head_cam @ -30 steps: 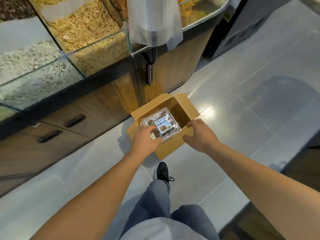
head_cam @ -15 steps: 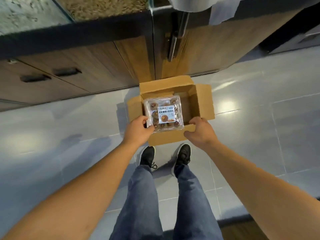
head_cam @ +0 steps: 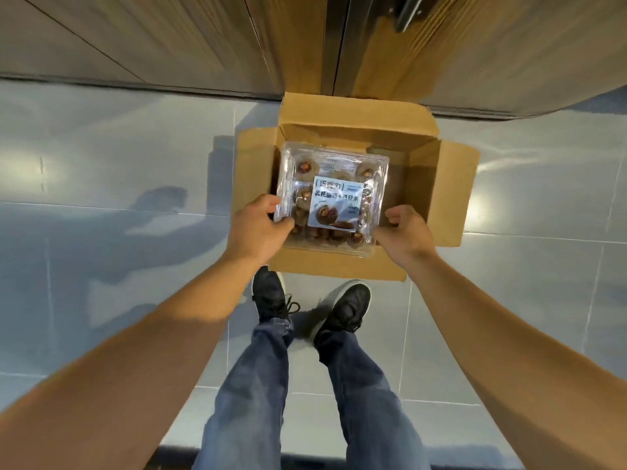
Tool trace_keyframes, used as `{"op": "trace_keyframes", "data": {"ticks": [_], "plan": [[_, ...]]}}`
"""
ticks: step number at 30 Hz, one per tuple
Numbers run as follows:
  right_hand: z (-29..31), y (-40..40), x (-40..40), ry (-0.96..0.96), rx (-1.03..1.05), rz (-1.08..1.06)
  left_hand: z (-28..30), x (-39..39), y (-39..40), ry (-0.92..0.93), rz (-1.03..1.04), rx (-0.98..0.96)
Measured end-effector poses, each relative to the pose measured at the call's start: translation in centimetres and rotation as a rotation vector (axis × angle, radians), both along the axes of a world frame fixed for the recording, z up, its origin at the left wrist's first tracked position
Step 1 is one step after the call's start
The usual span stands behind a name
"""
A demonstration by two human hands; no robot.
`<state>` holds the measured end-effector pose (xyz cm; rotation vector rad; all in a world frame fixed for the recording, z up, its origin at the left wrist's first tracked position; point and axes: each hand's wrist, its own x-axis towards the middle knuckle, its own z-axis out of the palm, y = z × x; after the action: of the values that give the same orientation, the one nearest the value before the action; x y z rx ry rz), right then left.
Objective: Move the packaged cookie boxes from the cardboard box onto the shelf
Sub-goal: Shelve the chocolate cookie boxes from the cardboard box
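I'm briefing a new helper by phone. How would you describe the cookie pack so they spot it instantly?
Find the open cardboard box on the grey floor, against the wooden cabinet. At its left side sits the cookie pack, gripped by the left hand. It is clear plastic with a pale label; nothing else there is see-through.

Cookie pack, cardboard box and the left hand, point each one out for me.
cookie pack (head_cam: pixel 334 201), head view, on its printed label.
cardboard box (head_cam: pixel 441 195), head view, on its right flap.
left hand (head_cam: pixel 259 228), head view, on the back of the hand.
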<state>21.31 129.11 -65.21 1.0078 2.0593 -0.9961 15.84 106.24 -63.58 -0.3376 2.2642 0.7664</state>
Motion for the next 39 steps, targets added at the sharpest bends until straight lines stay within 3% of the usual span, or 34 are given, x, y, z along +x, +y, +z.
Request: {"op": "trace_keyframes", "data": {"ticks": [5, 8, 14, 20, 28, 35, 39], "plan": [[-8.0, 0.6, -0.8, 0.058, 0.025, -0.169, -7.4, -1.1, 0.4, 0.108, -0.006, -0.009], [-11.2, 0.5, -0.2, 0.115, 0.051, -0.151, -10.6, -1.5, 0.4, 0.096, -0.016, -0.027], [-9.3, 0.2, 0.6, 0.176, 0.114, -0.161, -9.5, -1.8, -0.4, 0.064, 0.132, 0.040], [2.3, -0.4, 0.6, 0.170, 0.123, -0.053, 0.9, -1.5, -2.7, 0.013, 0.142, 0.133], [23.8, -4.1, 1.0, 0.247, 0.136, -0.012, 21.7, -1.2, -7.1, 0.113, 0.058, 0.162], [40.0, -7.2, 1.1, 0.505, 0.177, 0.009, 38.7, -1.2, -10.9, 0.287, 0.062, 0.278], [46.2, -8.8, 3.1, 0.619, 0.139, 0.004, 44.7, 0.4, -13.3, 0.438, 0.009, 0.283]]}}
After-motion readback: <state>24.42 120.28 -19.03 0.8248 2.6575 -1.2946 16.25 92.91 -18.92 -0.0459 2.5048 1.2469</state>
